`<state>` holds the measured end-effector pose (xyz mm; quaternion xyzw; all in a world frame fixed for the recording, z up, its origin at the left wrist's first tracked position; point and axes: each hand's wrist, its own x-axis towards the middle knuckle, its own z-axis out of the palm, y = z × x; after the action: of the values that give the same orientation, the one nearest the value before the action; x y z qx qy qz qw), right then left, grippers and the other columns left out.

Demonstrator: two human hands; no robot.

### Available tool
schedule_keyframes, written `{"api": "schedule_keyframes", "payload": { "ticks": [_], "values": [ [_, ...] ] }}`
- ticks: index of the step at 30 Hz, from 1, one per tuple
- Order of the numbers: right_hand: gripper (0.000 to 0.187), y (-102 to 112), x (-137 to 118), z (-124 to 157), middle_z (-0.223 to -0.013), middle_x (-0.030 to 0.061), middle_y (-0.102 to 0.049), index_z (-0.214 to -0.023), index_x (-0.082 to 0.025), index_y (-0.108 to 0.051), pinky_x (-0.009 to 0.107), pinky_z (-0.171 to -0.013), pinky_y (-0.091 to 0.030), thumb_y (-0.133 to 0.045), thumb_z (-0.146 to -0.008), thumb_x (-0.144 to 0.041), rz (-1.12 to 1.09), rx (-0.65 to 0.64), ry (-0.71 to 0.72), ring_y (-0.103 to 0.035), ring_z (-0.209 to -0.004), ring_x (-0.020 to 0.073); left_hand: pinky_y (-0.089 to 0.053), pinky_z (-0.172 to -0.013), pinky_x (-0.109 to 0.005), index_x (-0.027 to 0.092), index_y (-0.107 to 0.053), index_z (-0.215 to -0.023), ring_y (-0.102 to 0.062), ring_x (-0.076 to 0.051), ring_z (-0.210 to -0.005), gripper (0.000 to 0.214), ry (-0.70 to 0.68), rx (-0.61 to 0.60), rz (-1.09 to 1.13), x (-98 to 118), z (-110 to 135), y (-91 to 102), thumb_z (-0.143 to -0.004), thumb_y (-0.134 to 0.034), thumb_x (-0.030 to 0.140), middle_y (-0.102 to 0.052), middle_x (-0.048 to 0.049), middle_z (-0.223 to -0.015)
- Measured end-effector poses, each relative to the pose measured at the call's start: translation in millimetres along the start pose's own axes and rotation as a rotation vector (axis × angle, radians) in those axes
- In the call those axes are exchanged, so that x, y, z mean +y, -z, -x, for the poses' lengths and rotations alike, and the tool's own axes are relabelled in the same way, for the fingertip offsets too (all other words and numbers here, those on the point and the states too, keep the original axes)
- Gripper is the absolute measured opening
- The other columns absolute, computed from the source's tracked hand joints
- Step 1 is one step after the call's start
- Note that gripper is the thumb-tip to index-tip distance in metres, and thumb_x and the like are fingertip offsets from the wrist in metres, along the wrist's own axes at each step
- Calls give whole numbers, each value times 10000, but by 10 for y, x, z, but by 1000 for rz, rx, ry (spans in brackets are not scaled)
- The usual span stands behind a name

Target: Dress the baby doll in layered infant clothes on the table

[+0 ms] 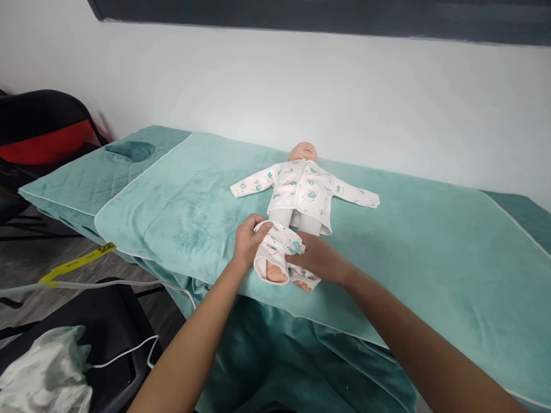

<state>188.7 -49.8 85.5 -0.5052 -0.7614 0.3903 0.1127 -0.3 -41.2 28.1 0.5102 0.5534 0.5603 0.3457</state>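
A baby doll (pixel 303 151) lies on its back on the green bed cover, head toward the wall. It wears a white printed jacket (pixel 297 186) with the sleeves spread to both sides. White printed baby pants (pixel 278 244) are around its lower legs, and its feet show at the leg openings. My left hand (pixel 249 238) grips the pants' waistband on the left side. My right hand (pixel 318 255) is closed on the pants' right side, with some of its fingers hidden by the cloth. Above the waistband, the doll's pale legs (pixel 307 225) show below the jacket hem.
The massage bed (pixel 408 258) has a face hole (pixel 130 151) at its left end. A black chair (pixel 64 350) at lower left carries a clear plastic bag (pixel 47 367). A white cable (pixel 142 282) and a yellow tag (pixel 80 263) hang near the bed's edge. Behind stands a white wall.
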Motion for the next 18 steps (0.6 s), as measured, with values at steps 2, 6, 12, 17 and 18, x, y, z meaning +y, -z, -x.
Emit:
{"api": "schedule_keyframes", "payload": {
  "ticks": [2, 6, 12, 17, 18],
  "values": [
    [182, -30, -22, -16, -965, 43, -691, -956, -191, -573, 299, -703, -399, -611, -823, -309, 59, 36, -25, -620, -880, 224, -380, -645, -250, 199, -570, -691, -475, -138, -652, 265, 0, 10, 29, 7, -52, -38, -804, -623, 433, -551, 22, -652],
    [81, -73, -108, -51, -953, 50, -673, -904, -205, -534, 294, -651, -344, -559, -853, -263, 320, 126, -47, -604, -879, 220, -345, -601, -248, 198, -470, -618, -389, -122, -616, 416, 21, 21, 88, 26, -149, -119, -893, -522, 505, -438, 32, -598],
    [88, -17, -107, -114, -1067, 73, -629, -930, -215, -520, 314, -651, -323, -492, -916, -297, 570, 263, -45, -572, -1012, 248, -328, -592, -254, 189, -501, -601, -380, -114, -596, 409, 71, -11, 193, -37, -409, -117, -866, -564, 494, -433, 34, -580],
    [159, -15, 34, -173, -1126, 63, -635, -1011, -228, -550, 313, -712, -375, -522, -899, -338, 436, 313, -95, -572, -1019, 237, -292, -552, -255, 177, -551, -630, -354, -99, -548, 374, 158, -88, 354, -139, -584, -77, -818, -617, 494, -425, 45, -567],
    [171, -21, 61, -185, -1136, 64, -638, -1028, -230, -558, 314, -737, -384, -534, -889, -328, 406, 325, -85, -571, -1036, 239, -282, -545, -255, 176, -548, -629, -348, -96, -541, 368, 172, -95, 367, -144, -609, -84, -808, -631, 487, -418, 48, -562]
  ]
}}
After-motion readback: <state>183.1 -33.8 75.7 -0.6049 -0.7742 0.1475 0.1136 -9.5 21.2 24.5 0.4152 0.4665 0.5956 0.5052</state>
